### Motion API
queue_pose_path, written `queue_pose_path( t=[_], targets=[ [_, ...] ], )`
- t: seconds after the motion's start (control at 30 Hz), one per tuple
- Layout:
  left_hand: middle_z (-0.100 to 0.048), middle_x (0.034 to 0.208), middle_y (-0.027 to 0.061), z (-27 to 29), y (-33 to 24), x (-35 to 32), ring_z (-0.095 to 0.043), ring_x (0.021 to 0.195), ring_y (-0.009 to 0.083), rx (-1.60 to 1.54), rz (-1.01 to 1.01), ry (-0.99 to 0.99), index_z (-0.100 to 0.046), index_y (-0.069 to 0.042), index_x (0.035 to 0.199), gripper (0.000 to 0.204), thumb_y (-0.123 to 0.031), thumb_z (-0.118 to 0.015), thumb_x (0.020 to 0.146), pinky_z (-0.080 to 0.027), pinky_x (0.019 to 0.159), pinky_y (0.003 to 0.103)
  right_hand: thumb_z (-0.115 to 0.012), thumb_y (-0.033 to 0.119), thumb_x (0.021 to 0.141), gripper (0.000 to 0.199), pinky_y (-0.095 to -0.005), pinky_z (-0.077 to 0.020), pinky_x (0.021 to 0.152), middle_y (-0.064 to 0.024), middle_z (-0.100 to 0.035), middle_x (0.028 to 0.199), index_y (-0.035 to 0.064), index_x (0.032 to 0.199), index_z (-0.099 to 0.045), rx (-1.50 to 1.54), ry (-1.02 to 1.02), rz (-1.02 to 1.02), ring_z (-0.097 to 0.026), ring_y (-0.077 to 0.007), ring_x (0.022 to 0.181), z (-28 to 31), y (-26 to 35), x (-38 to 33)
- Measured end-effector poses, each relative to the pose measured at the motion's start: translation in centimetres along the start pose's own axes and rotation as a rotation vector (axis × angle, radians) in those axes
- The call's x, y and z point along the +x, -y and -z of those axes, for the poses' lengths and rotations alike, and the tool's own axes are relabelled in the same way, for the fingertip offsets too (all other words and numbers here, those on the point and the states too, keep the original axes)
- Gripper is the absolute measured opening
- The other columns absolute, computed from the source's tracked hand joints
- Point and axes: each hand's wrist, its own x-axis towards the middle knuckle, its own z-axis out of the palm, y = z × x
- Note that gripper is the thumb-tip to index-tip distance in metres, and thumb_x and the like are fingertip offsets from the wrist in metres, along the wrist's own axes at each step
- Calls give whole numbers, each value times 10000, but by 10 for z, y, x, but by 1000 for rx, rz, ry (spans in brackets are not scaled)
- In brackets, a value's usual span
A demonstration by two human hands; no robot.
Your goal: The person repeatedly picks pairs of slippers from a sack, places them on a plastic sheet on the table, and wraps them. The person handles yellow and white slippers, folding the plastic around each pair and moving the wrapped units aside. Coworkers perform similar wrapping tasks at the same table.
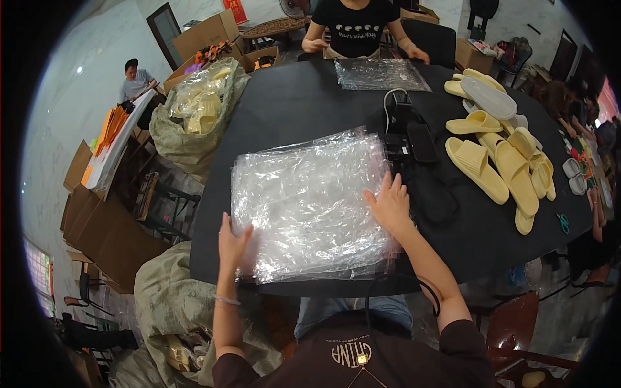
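At the side edges of the plastic bags [310, 207], I log left hand [233, 242] half-open, right hand [391, 205] spread, neither visibly gripping; apparently squaring, next needing even inward pressure.

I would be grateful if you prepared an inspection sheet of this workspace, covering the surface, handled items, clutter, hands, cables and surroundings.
Surface: dark table, partly covered.
Handled items: stack of clear plastic lying near the table's front edge; sheets or bags, cannot tell.
Clutter: yellow slippers and a grey slipper piled at the right; teal scissors near the right edge.
Hands: left hand open at the stack's left edge; right hand open at its right edge.
Cables: white cable beyond the stack; black cord looping by the right forearm.
Surroundings: sack left of the table; person across it.
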Motion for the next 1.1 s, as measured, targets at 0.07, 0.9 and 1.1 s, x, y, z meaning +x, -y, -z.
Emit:
queue_pose_path(
  t=[0.07,0.9,1.1],
  targets=[
    [-557,1221,262,9,8,30,-568,1109,303,-383,246,60,-317,129,1371,891,-497,-654,833,-435,944,330,-526,561,866,871,-495,-445,881,-316,-441,1259,-127,1356,-318,8,49,-25,-507,-390,1083,3,3,-2],
    [-651,961,64,60,24,20,-627,842,135,-1021,303,535,-567,38,1128,350,-68,-667,810,-494,766,271,-713,685,619,930,-441,-467,862,-242,-512,1058,-131,1030,-539,25,68,-37,-562,-388,978,8,-14,5],
    [-614,1139,113,59,44,0,-613,996,188,-991,437,620,-493,49,1240,464,-146,-652,850,-498,841,323,-735,678,596,927,-429,-465,857,-239,-493,1093,-124,1018,-544,15,52,-36,-550,-367,978,9,-15,6]
  ],
)
